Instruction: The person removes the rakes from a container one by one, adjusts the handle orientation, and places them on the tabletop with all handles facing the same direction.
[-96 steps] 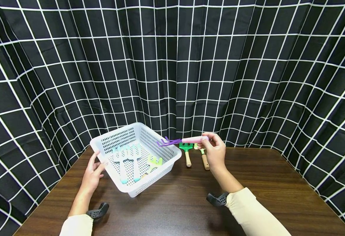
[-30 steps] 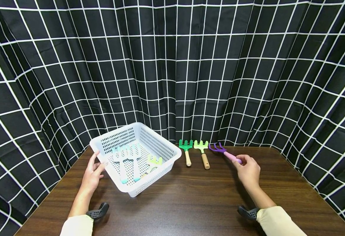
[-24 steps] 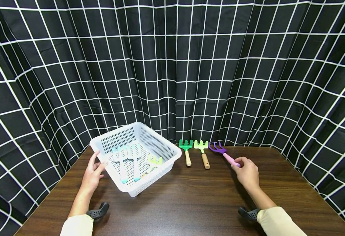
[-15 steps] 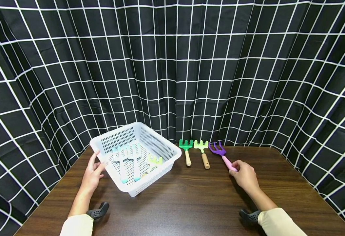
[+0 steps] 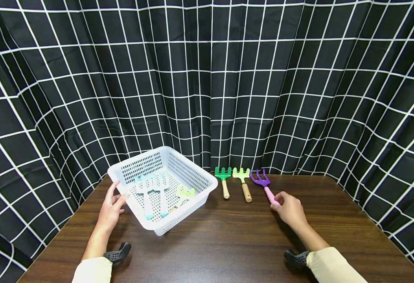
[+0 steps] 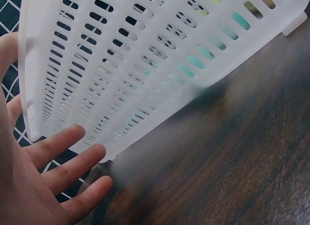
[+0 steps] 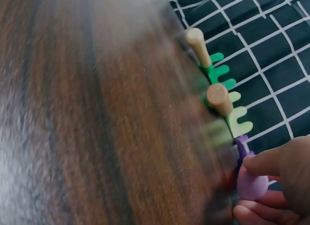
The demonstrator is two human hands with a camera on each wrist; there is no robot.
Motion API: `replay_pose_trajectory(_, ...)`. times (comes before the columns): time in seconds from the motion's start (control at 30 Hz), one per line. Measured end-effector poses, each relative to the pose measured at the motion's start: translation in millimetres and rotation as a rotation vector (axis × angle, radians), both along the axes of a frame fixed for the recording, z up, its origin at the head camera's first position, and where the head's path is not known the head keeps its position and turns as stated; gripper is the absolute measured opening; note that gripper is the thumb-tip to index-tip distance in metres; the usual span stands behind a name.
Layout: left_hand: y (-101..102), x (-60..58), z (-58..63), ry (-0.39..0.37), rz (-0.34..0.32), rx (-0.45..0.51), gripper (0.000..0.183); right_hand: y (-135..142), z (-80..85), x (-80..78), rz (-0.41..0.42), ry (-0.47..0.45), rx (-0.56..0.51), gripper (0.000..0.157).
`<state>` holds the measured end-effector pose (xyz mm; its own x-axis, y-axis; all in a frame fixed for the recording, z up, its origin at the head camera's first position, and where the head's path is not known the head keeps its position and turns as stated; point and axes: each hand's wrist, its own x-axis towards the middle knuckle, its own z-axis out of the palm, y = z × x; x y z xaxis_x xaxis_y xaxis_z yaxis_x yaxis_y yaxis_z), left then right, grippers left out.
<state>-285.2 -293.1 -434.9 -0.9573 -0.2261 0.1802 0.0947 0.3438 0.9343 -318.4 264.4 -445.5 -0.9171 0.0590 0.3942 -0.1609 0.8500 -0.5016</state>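
Note:
With thumb and fingertips, my right hand point(image 5: 289, 210) pinches the handle end of a small garden rake point(image 5: 262, 181) with purple tines and a pink handle, at the table's back edge. In the right wrist view, the pink handle end point(image 7: 253, 185) shows between the fingers. My left hand point(image 5: 108, 212) holds the left rim of a white perforated plastic basket point(image 5: 189, 166); in the left wrist view several fingers point(image 6: 72, 169) spread along its outer wall. Inside lie two pale blue garden forks point(image 5: 162, 190) and a yellow-green rake point(image 5: 185, 193).
Left of the purple rake, a green rake point(image 5: 223, 177) and a light green rake point(image 5: 242, 176), both wooden-handled, lie side by side on the brown wooden table point(image 5: 221, 243). A black curtain with a white grid point(image 5: 249, 98) hangs right behind the table.
The purple rake has gone from above the basket's right side to the table, right of the light green rake. Its handle has since swung left with my right hand. The left hand stays put.

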Motion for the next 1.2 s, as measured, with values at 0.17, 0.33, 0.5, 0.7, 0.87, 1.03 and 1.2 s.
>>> replay_pose_trajectory(0.17,-1.4,-1.1,-0.3,-0.018,-0.003,0.013,0.07,-2.9,0.7,-1.2,0.025,-0.023,-0.009,0.022)
replay_pose_trajectory(0.33,-0.2,0.5,1.6,-0.002,-0.002,-0.003,0.069,-6.0,2.4,-0.6,0.03,-0.02,-0.008,0.022)
replay_pose_trajectory(0.5,2.3,2.6,3.7,0.018,0.003,-0.018,0.069,-8.8,2.3,-2.8,0.016,-0.015,-0.005,0.022)
replay_pose_trajectory(0.7,3.2,3.3,3.9,0.011,-0.004,-0.003,0.069,-10.5,3.0,-4.4,0.002,-0.026,0.001,0.023)
replay_pose_trajectory(0.87,3.7,3.1,4.3,0.012,-0.007,0.005,0.069,-9.8,4.1,-2.8,-0.011,-0.049,0.008,0.023)
replay_pose_trajectory(1.03,3.1,2.8,4.4,0.005,-0.008,0.01,0.069,-8.4,4.5,-1.1,0.002,-0.06,0.001,0.023)
replay_pose_trajectory(1.2,2.2,2.9,3.9,-0.002,-0.009,0.013,0.069,-7.2,4.6,1.4,0.026,-0.069,-0.01,0.024)
